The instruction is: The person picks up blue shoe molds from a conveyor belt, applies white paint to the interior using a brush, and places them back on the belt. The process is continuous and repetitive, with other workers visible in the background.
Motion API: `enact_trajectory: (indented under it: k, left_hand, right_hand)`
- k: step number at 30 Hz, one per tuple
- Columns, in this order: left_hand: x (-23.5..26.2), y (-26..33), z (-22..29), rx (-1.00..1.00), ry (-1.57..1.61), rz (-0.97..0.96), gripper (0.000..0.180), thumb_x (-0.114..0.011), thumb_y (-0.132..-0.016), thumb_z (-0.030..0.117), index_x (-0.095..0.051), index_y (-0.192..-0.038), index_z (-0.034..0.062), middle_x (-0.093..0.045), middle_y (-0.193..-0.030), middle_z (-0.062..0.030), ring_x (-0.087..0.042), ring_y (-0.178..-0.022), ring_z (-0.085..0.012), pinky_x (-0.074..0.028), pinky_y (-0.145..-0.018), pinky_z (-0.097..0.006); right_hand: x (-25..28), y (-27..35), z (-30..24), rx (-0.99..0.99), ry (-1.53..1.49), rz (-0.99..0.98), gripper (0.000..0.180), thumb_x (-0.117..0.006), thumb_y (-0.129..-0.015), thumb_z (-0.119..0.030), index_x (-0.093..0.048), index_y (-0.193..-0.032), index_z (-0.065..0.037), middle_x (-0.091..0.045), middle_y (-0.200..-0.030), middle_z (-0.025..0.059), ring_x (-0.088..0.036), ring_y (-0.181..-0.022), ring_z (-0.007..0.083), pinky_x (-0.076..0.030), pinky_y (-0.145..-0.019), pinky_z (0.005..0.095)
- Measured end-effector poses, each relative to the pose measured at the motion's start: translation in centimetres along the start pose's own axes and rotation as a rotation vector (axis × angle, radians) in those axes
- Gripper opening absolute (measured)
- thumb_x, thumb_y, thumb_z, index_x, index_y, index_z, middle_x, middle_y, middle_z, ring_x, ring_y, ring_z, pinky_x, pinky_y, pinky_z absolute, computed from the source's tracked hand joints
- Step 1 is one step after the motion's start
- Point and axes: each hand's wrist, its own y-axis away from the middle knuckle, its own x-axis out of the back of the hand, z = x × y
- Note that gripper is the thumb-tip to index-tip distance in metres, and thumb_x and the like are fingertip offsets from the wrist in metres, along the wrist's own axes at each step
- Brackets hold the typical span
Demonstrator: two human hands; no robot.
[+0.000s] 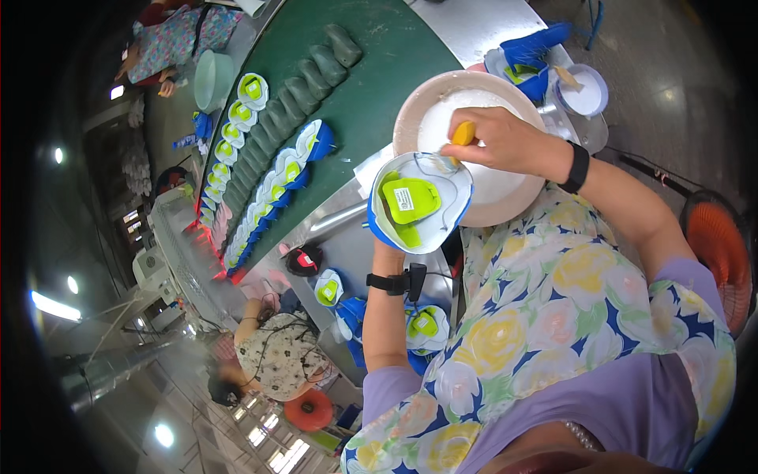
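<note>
My left hand (388, 254) holds up a cup-shaped blue and white piece (434, 225) that looks like a shoe upper; the fingers are hidden beneath it. Inside it shows a white lining, a lime-green part with a white label and a thin cord. My right hand (501, 141) is closed round the yellow handle of a brush (463, 133), its tip touching the piece's far right rim. Right behind the piece stands a wide pinkish basin (517, 207) with white liquid in it.
Rows of similar blue-white pieces (253, 91) and dark green moulded shapes (296, 95) line the green conveyor (379, 71). At the far right is a small white tub (584, 91). More pieces (426, 322) lie below my left forearm. Fans (714, 253) and co-workers (280, 355) are nearby.
</note>
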Motion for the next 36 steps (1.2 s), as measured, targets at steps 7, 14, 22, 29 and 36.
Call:
enact_trajectory:
  k: [7, 14, 22, 29, 36]
  left_hand:
    - [8.4, -2.3, 0.6, -0.17, -0.275, 0.255, 0.036, -0.052, -0.1, 0.02, -0.045, -0.135, 0.0112, -0.06, -0.119, -0.0077, -0.061, -0.092, -0.0198, -0.053, -0.071, -0.034]
    - [12.6, -15.8, 4.5, -0.364, -0.12, 0.25, 0.039, -0.055, -0.098, 0.009, -0.041, -0.134, 0.0079, -0.055, -0.121, -0.0092, -0.061, -0.105, -0.0249, -0.058, -0.082, -0.042]
    - [24.4, -27.4, 1.9, -0.545, -1.165, 0.65, 0.041, -0.055, -0.093, 0.008, -0.044, -0.132, 0.0021, -0.057, -0.126, -0.0187, -0.062, -0.108, -0.0287, -0.052, -0.09, -0.036]
    - [28.3, -17.9, 6.6, -0.675, -1.139, 0.874, 0.044, -0.05, -0.076, -0.01, -0.057, -0.118, 0.0011, -0.062, -0.114, -0.018, -0.064, -0.098, -0.0278, -0.05, -0.084, -0.039]
    - [47.1, 9.3, 2.1, 0.288, -1.598, 1.758, 0.069, -0.067, -0.079, 0.04, -0.051, -0.135, 0.0036, -0.055, -0.132, -0.0205, -0.05, -0.124, -0.0369, -0.036, -0.105, -0.051]
  right_hand:
    - [-0.7, 0.2, 0.2, -0.261, -0.163, 0.119, 0.027, -0.073, -0.086, -0.024, -0.062, -0.078, 0.0, -0.062, -0.065, 0.0074, -0.059, -0.057, 0.0137, -0.045, -0.054, 0.0285]
    - [-2.3, 1.5, 2.3, -0.434, -0.207, 0.122, 0.015, -0.069, -0.088, -0.013, -0.061, -0.086, 0.0, -0.063, -0.073, 0.0048, -0.061, -0.064, 0.0101, -0.047, -0.058, 0.0235]
    - [-3.9, 2.4, 3.7, -0.693, -0.274, 0.114, 0.012, -0.064, -0.093, -0.012, -0.057, -0.092, -0.002, -0.061, -0.079, 0.0042, -0.059, -0.067, 0.0086, -0.048, -0.061, 0.0219]
    - [-5.6, 1.9, 4.6, -0.643, -0.201, 0.05, 0.01, -0.061, -0.095, -0.011, -0.058, -0.095, -0.001, -0.06, -0.085, 0.0034, -0.059, -0.07, 0.0088, -0.047, -0.062, 0.0213]
    - [-5.8, 1.5, 4.9, -0.624, -0.152, -0.041, 0.01, -0.061, -0.096, -0.012, -0.058, -0.095, -0.002, -0.059, -0.085, 0.003, -0.058, -0.069, 0.0083, -0.048, -0.062, 0.021]
